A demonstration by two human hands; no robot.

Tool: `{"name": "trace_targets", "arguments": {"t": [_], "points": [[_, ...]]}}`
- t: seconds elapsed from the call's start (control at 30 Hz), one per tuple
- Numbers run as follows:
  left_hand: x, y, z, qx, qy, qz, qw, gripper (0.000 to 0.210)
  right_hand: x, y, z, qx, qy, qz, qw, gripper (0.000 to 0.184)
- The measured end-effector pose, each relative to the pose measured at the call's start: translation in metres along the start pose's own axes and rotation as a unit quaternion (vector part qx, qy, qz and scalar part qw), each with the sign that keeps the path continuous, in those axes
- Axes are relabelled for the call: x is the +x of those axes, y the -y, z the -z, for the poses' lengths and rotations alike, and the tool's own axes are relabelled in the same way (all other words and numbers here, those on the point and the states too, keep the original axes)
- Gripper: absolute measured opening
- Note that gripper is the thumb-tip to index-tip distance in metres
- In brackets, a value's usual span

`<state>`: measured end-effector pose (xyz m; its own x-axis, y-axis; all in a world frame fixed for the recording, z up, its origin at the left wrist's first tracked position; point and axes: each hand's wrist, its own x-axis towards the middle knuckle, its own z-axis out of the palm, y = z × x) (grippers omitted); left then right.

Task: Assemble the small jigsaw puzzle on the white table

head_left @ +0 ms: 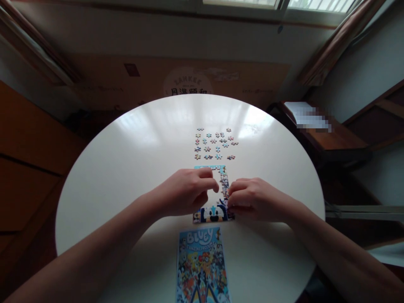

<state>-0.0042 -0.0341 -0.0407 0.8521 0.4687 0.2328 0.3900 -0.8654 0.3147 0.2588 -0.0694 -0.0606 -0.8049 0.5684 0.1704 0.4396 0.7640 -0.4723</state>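
Note:
A partly joined jigsaw puzzle (213, 213) lies on the white table, its edge pieces forming a frame around a bare middle. A dark blue cartoon dog face shows along its near side. My left hand (192, 191) is over the puzzle's left side, fingers loosely bent and thumb apart, with nothing visible in them. At the right edge, my right hand (251, 195) has its fingers drawn together against the border pieces. Whatever its fingertips pinch is hidden. Beyond the puzzle, several loose puzzle pieces (217, 149) are spread in rough rows.
Nearest to me lies a blue Bluey picture sheet (202, 263) with many cartoon characters. The oval white table (120, 176) has a rounded edge. Behind it stands a printed board (252, 78) below a window. A wooden chair or stand (331, 136) bears a pale sheet at right.

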Motion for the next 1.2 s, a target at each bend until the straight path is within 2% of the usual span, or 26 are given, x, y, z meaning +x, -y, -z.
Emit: {"name": "trace_targets", "arguments": {"t": [0.1, 0.23, 0.33, 0.43, 0.53, 0.63, 0.8, 0.87, 0.93, 1.03, 1.2], "points": [[-0.006, 0.012, 0.01, -0.012, -0.108, 0.043, 0.993, 0.022, 0.0, 0.001, -0.001, 0.007, -0.009, 0.003, 1.0, 0.009], [-0.011, 0.031, 0.018, -0.022, -0.245, 0.115, 0.962, 0.019, 0.002, 0.0, 0.006, 0.004, -0.037, -0.013, 0.999, 0.016], [-0.013, 0.041, 0.018, -0.037, -0.325, 0.155, 0.932, 0.018, 0.004, -0.01, 0.02, -0.023, -0.07, -0.074, 0.995, 0.016], [-0.016, 0.047, 0.017, -0.057, -0.368, 0.194, 0.908, 0.015, 0.01, -0.032, 0.04, -0.03, -0.092, -0.17, 0.981, 0.016], [-0.018, 0.049, 0.016, -0.08, -0.387, 0.218, 0.892, 0.015, 0.02, -0.063, 0.059, -0.029, -0.104, -0.247, 0.963, 0.02], [-0.019, 0.049, 0.015, -0.093, -0.396, 0.214, 0.888, 0.017, 0.035, -0.089, 0.076, -0.04, -0.141, -0.289, 0.946, 0.024], [-0.017, 0.051, 0.012, -0.092, -0.384, 0.212, 0.894, 0.018, 0.074, -0.104, 0.102, -0.035, -0.204, -0.291, 0.934, 0.026], [-0.017, 0.053, 0.011, -0.087, -0.379, 0.219, 0.895, 0.019, 0.092, -0.104, 0.108, -0.038, -0.211, -0.285, 0.934, 0.024], [-0.017, 0.054, 0.011, -0.08, -0.377, 0.22, 0.896, 0.02, 0.111, -0.105, 0.107, -0.044, -0.186, -0.285, 0.939, 0.024], [-0.018, 0.055, 0.011, -0.07, -0.371, 0.197, 0.905, 0.022, 0.136, -0.107, 0.094, -0.055, -0.132, -0.288, 0.947, 0.025], [-0.02, 0.058, 0.008, -0.031, -0.384, 0.168, 0.907, 0.028, 0.162, -0.115, 0.069, -0.078, -0.096, -0.307, 0.944, 0.026]]}}
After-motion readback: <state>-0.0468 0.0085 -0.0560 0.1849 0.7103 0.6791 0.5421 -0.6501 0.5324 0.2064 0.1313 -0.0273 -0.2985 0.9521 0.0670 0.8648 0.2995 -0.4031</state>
